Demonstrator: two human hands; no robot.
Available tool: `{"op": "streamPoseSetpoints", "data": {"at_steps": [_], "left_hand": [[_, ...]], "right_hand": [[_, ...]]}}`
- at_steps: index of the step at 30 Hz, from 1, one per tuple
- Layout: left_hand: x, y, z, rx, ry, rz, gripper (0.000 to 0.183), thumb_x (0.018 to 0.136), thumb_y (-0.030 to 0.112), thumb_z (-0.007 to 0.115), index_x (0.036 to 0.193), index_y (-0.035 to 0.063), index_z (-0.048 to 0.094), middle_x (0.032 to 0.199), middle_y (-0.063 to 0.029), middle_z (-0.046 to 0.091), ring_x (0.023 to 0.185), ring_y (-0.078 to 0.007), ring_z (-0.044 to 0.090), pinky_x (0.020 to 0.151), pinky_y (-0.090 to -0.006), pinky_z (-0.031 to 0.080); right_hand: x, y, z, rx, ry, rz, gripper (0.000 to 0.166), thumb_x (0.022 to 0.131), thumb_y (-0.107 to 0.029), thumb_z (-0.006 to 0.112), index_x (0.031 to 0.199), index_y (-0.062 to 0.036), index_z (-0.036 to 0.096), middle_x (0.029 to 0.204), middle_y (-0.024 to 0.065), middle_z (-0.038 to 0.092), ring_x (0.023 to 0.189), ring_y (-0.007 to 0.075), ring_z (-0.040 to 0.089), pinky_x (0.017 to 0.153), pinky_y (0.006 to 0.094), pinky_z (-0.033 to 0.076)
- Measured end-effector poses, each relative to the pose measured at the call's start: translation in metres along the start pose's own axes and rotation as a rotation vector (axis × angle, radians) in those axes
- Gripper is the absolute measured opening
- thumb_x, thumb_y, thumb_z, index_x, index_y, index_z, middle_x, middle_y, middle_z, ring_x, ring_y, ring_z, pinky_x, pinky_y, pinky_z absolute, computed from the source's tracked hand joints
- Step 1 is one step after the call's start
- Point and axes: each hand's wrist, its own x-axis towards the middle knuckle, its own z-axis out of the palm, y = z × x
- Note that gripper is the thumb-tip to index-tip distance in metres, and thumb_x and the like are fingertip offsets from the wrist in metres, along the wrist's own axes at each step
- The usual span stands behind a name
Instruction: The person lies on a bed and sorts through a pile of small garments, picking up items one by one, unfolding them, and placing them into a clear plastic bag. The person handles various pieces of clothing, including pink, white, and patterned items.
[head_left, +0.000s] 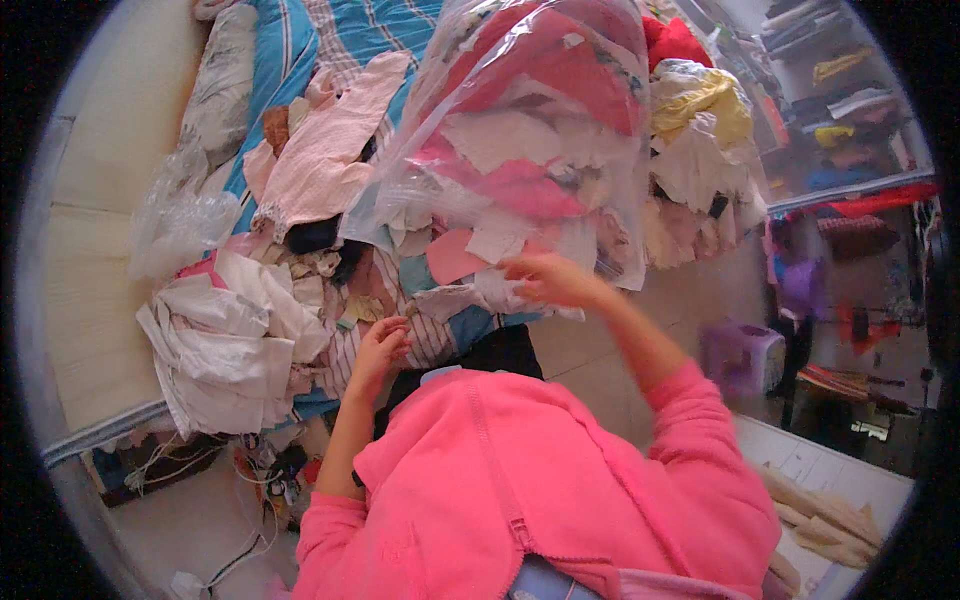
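A large clear plastic bag (480, 191) of clothes lies on the bed before me. Pink and white garments show through its film. At the bag's near end is my right hand (551, 280), fingers bent over a crumpled white cloth (495, 294); whether it grips the cloth cannot be told. My left hand (382, 343) is held loosely curled above the striped bed cover (435, 337), with nothing visible in it. A pink cloth piece (452, 256) lies between the hands, farther from me. Left of the bag is a pale pink garment (322, 150).
A white woven sack (225, 337) sits at the bed's left corner, below crumpled clear plastic (184, 214). More clothes (701, 142) are heaped right of the bag. Cords (255, 555) trail over the floor at left. A purple bin (742, 358) stands at right.
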Motion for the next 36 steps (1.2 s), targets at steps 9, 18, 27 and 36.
{"op": "streamPoseSetpoints", "data": {"at_steps": [9,18,27,36], "left_hand": [[-0.014,-0.003,-0.010,-0.054,0.017,0.027,0.028,0.087,0.015,0.051,0.113,0.0049,0.051,0.101,-0.0054,0.056,0.083,-0.0125,0.055,0.070,-0.0248,0.046],[-0.007,-0.012,-0.004,-0.073,0.014,-0.068,0.028,0.087,0.015,0.051,0.113,0.0046,0.050,0.099,-0.0048,0.057,0.081,-0.0107,0.055,0.068,-0.0225,0.045],[-0.001,-0.013,-0.012,-0.069,0.007,-0.036,0.032,0.085,0.015,0.054,0.115,0.0046,0.048,0.104,-0.0058,0.055,0.083,-0.0110,0.054,0.068,-0.0221,0.045],[0.000,-0.007,0.003,-0.523,-0.005,-0.059,0.040,0.082,0.020,0.062,0.116,0.0102,0.045,0.107,-0.0037,0.053,0.089,-0.0127,0.053,0.072,-0.0289,0.045]], "right_hand": [[0.087,0.091,0.049,-0.106,0.509,0.394,0.036,0.077,-0.020,0.054,0.111,-0.0082,0.056,0.103,0.0166,0.060,0.096,0.0332,0.056,0.080,0.0391,0.044],[0.069,0.098,0.065,-0.567,0.675,0.124,0.034,0.074,-0.016,0.057,0.106,-0.0078,0.056,0.091,0.0167,0.060,0.089,0.0320,0.056,0.074,0.0412,0.043],[0.090,0.052,0.132,-0.129,0.343,0.057,0.027,0.076,-0.018,0.063,0.098,-0.0052,0.056,0.087,0.0082,0.059,0.088,0.0214,0.057,0.074,0.0340,0.045],[0.049,0.020,0.097,1.236,-0.047,0.079,0.026,0.087,-0.020,0.055,0.109,-0.0081,0.046,0.101,0.0036,0.054,0.092,0.0161,0.055,0.080,0.0342,0.047]]}}
